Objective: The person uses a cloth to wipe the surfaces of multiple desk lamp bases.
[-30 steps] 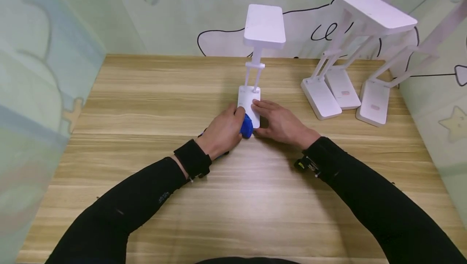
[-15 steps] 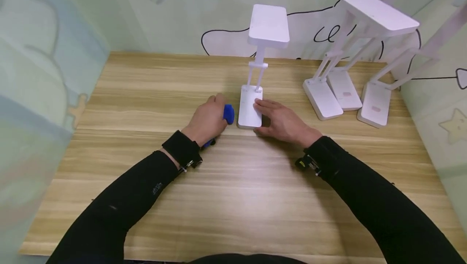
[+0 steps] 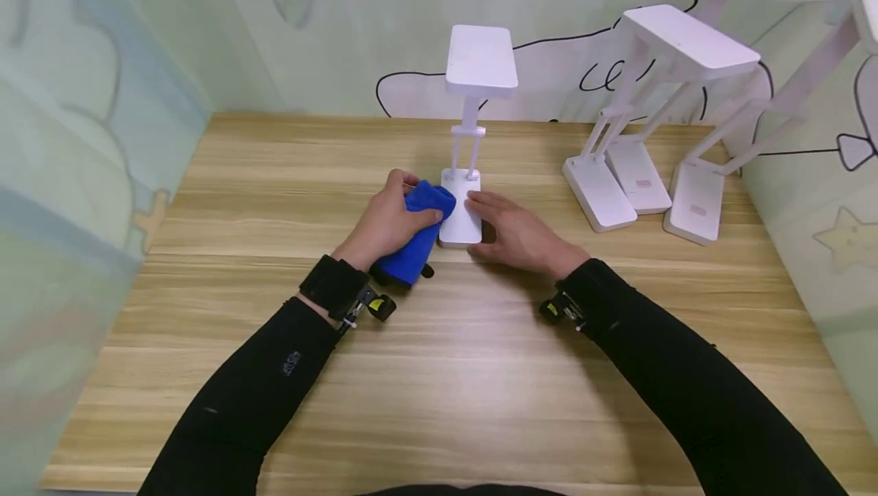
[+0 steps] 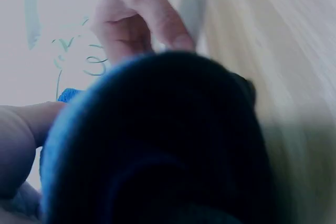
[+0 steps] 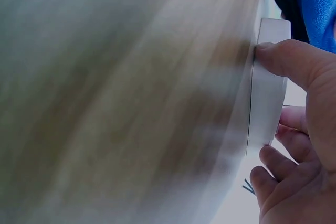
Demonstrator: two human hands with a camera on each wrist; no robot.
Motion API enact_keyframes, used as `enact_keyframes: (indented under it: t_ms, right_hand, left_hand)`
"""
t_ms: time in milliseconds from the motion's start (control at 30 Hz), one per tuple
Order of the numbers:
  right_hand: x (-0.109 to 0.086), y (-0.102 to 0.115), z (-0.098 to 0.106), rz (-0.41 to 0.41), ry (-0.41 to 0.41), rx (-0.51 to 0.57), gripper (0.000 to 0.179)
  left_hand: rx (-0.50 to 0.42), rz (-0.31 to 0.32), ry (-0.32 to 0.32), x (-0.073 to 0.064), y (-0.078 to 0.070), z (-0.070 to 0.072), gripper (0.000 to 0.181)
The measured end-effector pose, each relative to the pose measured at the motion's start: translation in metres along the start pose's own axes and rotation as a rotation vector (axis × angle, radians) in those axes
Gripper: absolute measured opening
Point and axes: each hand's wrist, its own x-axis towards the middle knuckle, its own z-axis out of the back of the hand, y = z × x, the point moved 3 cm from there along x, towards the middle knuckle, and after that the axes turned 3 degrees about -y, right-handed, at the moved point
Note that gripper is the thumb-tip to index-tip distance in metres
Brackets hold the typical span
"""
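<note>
A white desk lamp [image 3: 461, 229] stands upright on the wooden table, its flat head raised toward the wall. My right hand [image 3: 524, 237] holds the lamp's base from the right; in the right wrist view the thumb [image 5: 289, 59] presses the base's near face and the other fingers curl along its side. Left of the base, my left hand [image 3: 386, 222] grips a bunched blue cloth [image 3: 414, 252] between thumb and fingers. The cloth's upper end overlaps the base's left edge. It fills much of the left wrist view as a dark, blurred shape.
Several more white desk lamps [image 3: 607, 195] stand close together at the back right of the table [image 3: 309, 420]. Their heads reach up in front of the patterned wall [image 3: 329, 31]. Another wall [image 3: 82, 176] borders the table on the left.
My left hand first moved left from the base with the cloth, then turned, so more of the cloth shows, reaching the base's left edge again. My right hand keeps its hold on the base.
</note>
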Motion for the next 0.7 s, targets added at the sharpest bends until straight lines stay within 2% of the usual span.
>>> enact_keyframes:
  t_ms: [100, 167, 300, 433, 600, 700]
  right_hand:
    - [-0.002, 0.001, 0.003, -0.012, -0.01, 0.042, 0.088]
    - [-0.005, 0.004, 0.007, -0.019, -0.047, 0.081, 0.084]
    - [-0.013, 0.015, 0.014, -0.041, -0.196, 0.208, 0.063]
    - [-0.019, 0.033, 0.009, -0.06, -0.322, 0.379, 0.051]
    - [-0.02, 0.058, -0.005, -0.114, -0.312, 0.579, 0.057]
    - [-0.019, 0.068, -0.009, -0.124, -0.3, 0.649, 0.066]
  left_hand:
    - [-0.128, 0.031, -0.013, 0.0, 0.0, 0.002, 0.072]
    - [-0.214, 0.046, -0.029, 0.0, 0.0, 0.003, 0.071]
    - [-0.373, 0.067, -0.057, -0.001, -0.001, 0.003, 0.067]
    - [-0.491, 0.073, -0.082, -0.004, -0.005, -0.002, 0.061]
    - [-0.625, 0.048, -0.165, -0.009, -0.013, -0.012, 0.056]
    - [-0.72, 0.025, -0.232, -0.011, -0.018, -0.019, 0.049]
